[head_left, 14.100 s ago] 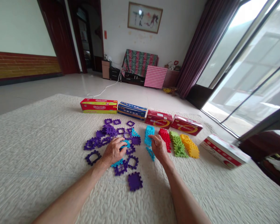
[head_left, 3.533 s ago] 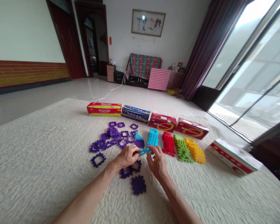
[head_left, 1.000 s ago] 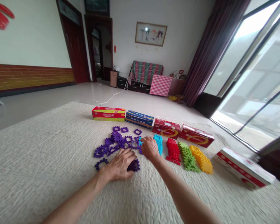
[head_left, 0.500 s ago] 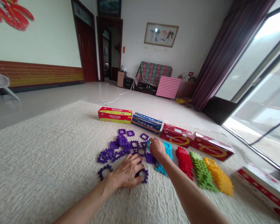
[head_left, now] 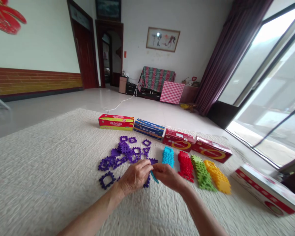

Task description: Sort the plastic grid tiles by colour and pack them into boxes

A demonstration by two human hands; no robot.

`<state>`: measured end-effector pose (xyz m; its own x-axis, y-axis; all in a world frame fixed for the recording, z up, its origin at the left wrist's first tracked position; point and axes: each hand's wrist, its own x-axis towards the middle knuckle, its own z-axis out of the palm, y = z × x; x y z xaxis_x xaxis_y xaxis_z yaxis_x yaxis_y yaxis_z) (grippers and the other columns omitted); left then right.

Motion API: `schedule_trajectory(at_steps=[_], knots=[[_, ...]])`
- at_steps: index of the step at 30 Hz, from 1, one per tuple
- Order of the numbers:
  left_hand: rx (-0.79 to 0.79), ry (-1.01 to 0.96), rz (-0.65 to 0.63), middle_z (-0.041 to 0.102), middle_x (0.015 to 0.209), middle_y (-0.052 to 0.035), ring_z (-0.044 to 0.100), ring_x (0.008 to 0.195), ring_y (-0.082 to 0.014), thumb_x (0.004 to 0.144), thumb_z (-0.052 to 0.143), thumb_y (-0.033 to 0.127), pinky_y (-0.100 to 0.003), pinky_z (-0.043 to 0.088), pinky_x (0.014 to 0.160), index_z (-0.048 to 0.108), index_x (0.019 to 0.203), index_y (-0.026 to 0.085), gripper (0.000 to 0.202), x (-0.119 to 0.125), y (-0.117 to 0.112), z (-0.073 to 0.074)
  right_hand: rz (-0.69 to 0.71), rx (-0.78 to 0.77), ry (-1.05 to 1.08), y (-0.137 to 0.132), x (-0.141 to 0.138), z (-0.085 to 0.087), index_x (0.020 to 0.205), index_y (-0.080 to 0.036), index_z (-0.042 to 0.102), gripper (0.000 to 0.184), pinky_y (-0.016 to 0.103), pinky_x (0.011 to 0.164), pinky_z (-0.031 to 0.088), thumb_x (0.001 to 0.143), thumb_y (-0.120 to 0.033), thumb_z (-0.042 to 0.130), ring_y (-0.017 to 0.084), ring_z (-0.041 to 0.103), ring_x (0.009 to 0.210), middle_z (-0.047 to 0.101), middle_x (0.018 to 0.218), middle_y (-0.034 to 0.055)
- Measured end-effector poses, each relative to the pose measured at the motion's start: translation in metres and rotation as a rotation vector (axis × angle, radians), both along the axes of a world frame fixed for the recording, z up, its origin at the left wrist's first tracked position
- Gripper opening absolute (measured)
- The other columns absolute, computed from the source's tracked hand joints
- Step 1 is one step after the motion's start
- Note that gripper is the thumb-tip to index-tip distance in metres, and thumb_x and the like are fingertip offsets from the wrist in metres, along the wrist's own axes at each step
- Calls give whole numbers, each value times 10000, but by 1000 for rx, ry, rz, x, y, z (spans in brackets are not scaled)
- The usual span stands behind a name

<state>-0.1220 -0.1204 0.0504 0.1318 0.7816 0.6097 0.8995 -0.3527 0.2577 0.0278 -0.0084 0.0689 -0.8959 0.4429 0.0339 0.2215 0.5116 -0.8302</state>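
My left hand [head_left: 135, 177] and my right hand [head_left: 168, 177] meet over the cream quilted surface, fingers pinched together. Between them sits a small cyan interlocking tile [head_left: 154, 177], and purple tile edges [head_left: 147, 183] show under my left fingers. Scattered purple tiles [head_left: 124, 152] lie just beyond my left hand, with one hollow purple frame [head_left: 107, 179] to its left. Past my right hand run neat rows of cyan tiles [head_left: 168, 156], red tiles [head_left: 185, 165], green tiles [head_left: 202, 172] and yellow tiles [head_left: 217, 176].
Cardboard boxes line the far edge: a red-yellow box [head_left: 116, 122], a blue box [head_left: 148, 128], two red boxes [head_left: 178, 140] [head_left: 212, 149]. A white-red box [head_left: 269, 193] lies at right. Beyond are tiled floor, a cable, a covered cabinet and glass doors.
Half a second ago my right hand reached to the cyan row and my left lay flat on purple tiles; now both have drawn together, pinching a cyan tile.
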Motion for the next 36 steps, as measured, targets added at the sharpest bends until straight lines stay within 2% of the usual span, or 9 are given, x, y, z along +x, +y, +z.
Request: schedule_trajectory(at_steps=[3, 5, 7, 10, 13, 15, 19, 22, 36], knots=[[-126, 37, -100, 617, 934, -47, 590, 919, -160, 914, 402, 128, -277, 493, 822, 607, 942, 183, 215, 12, -10, -5, -25, -186, 4, -12, 31, -9, 856, -148, 666, 219, 212, 556, 359, 818, -321, 537, 94, 475, 598, 578, 694, -10], [-186, 49, -96, 606, 881, -40, 578, 885, -164, 906, 402, 116, -280, 478, 797, 600, 905, 177, 207, 18, -13, -10, -66, -263, 29, -18, 52, -16, 928, -160, 663, 303, 230, 609, 406, 863, -410, 504, 117, 536, 660, 623, 774, 17], [-234, 55, -64, 594, 846, -37, 567, 846, -169, 901, 411, 120, -282, 464, 765, 595, 861, 175, 197, 23, -13, -14, -106, -267, 64, -22, 69, -23, 994, -171, 646, 342, 241, 621, 428, 879, -450, 486, 130, 564, 679, 646, 816, 32], [-281, 57, -22, 585, 822, -35, 561, 815, -172, 894, 432, 141, -281, 449, 737, 603, 844, 178, 182, 32, -5, -17, -226, -69, 179, -25, 83, -36, 983, -175, 639, 270, 244, 613, 436, 852, -386, 534, 136, 569, 661, 656, 798, 33], [-315, 40, 23, 592, 822, -31, 574, 816, -167, 898, 435, 156, -273, 445, 739, 625, 890, 193, 194, 41, 9, -18, -396, 213, 290, -22, 84, -45, 867, -182, 651, 178, 265, 688, 460, 844, -276, 501, 155, 598, 734, 666, 813, 46], [-324, 21, 75, 600, 824, -29, 586, 815, -163, 899, 442, 166, -267, 447, 736, 631, 921, 204, 195, 47, 18, -17, -470, 309, 314, -18, 81, -48, 849, -185, 648, 173, 262, 685, 469, 831, -230, 482, 156, 603, 746, 664, 830, 52], [-261, -58, 159, 634, 882, -35, 604, 845, -168, 877, 471, 154, -268, 456, 753, 600, 1026, 201, 202, 55, 32, -20, -563, 357, 324, -10, 77, -52, 873, -180, 648, 171, 235, 590, 461, 804, -215, 495, 130, 569, 641, 637, 805, 42], [-226, -77, 195, 634, 858, -32, 602, 819, -165, 881, 462, 153, -266, 453, 747, 604, 940, 196, 160, 57, 35, -24, -583, 372, 302, -8, 76, -55, 892, -177, 656, 192, 222, 570, 450, 808, -207, 487, 122, 562, 625, 622, 791, 34], [-262, 25, 245, 603, 795, -31, 575, 741, -144, 897, 443, 154, -250, 418, 680, 625, 814, 188, 203, 57, 36, -28, -601, 506, 178, -7, 72, -64, 917, -194, 674, 206, 235, 674, 437, 818, -167, 496, 152, 572, 730, 581, 777, 30]])
